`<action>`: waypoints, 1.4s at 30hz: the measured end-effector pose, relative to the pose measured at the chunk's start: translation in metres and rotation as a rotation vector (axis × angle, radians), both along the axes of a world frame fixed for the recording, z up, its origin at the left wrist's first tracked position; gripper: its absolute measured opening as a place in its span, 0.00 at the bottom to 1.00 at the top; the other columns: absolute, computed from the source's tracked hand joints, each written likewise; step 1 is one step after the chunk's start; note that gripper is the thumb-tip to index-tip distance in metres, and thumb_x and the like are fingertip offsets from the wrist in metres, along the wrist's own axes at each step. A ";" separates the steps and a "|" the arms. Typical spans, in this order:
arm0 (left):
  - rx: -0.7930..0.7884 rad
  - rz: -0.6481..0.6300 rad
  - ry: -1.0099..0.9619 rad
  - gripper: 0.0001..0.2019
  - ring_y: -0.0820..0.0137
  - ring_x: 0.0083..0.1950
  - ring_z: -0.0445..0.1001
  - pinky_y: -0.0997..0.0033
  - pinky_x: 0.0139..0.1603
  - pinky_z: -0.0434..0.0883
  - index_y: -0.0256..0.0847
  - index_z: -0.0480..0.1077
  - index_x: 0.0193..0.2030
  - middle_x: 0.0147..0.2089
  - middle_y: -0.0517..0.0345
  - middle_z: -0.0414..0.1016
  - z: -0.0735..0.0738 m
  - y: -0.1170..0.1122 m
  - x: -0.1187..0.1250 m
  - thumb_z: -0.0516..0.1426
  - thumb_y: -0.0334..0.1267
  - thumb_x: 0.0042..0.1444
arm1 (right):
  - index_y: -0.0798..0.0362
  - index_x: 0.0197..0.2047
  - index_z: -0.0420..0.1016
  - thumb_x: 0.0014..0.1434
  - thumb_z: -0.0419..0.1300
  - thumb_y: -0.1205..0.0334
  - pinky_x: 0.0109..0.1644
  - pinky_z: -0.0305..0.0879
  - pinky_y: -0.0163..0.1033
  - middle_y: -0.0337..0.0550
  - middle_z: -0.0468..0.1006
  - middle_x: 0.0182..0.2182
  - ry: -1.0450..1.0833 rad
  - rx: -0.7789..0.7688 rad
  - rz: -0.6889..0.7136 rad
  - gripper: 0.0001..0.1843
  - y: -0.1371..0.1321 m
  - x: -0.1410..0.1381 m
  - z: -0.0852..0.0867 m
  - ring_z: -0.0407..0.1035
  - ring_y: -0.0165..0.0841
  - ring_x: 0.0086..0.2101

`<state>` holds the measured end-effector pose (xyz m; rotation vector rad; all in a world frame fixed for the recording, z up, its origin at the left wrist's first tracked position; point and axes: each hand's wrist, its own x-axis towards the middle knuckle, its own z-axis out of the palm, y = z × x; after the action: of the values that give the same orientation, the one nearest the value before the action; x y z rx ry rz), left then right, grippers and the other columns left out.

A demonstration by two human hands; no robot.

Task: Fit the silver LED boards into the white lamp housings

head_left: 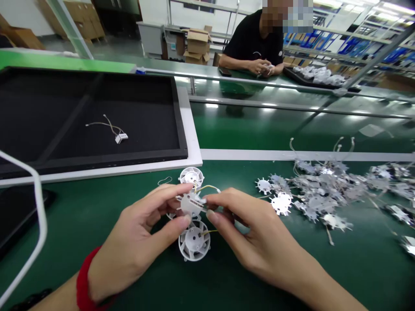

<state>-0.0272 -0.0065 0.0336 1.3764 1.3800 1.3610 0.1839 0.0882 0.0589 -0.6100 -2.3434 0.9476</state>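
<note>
My left hand (pixel 139 239) pinches a small round white plastic part (pixel 191 204) between thumb and forefinger, just above the green table. My right hand (pixel 256 237) meets it from the right, its thumb and finger closed on the part's edge where thin yellowish wires (pixel 207 187) come out. A white fan-shaped housing (pixel 194 242) lies on the table directly under my hands. Another one (pixel 191 176) lies just behind them. A red band sits on my left wrist.
A heap of flat silver toothed discs with wires (pixel 324 194) spreads over the table at the right. A big black tray (pixel 97 160) at the left holds one small wired connector (pixel 120 138). Across the conveyor a person in black (pixel 256 43) works with their own hands.
</note>
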 end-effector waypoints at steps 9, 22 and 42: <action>0.069 -0.080 0.163 0.18 0.72 0.54 0.79 0.85 0.54 0.76 0.67 0.75 0.65 0.56 0.66 0.78 -0.008 -0.005 0.001 0.64 0.41 0.72 | 0.47 0.48 0.88 0.73 0.62 0.60 0.33 0.65 0.32 0.36 0.85 0.35 -0.065 -0.393 0.034 0.10 -0.001 0.004 0.016 0.73 0.29 0.32; 0.185 -0.100 0.281 0.16 0.75 0.52 0.79 0.86 0.54 0.76 0.61 0.72 0.63 0.52 0.67 0.79 -0.001 -0.007 -0.001 0.63 0.36 0.73 | 0.48 0.47 0.89 0.72 0.65 0.56 0.35 0.64 0.35 0.40 0.83 0.33 -0.202 -0.647 0.089 0.11 0.006 0.005 0.021 0.74 0.36 0.38; -0.043 -0.023 0.030 0.09 0.72 0.51 0.85 0.85 0.49 0.81 0.64 0.83 0.44 0.53 0.73 0.84 0.009 -0.008 0.004 0.70 0.39 0.64 | 0.49 0.41 0.88 0.65 0.72 0.53 0.30 0.56 0.33 0.35 0.77 0.28 -0.235 -0.895 0.065 0.09 0.006 0.008 0.021 0.63 0.28 0.28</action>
<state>-0.0235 -0.0145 0.0422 1.3853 1.4004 1.2935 0.1916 0.0941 0.0803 -1.0171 -2.0394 2.0678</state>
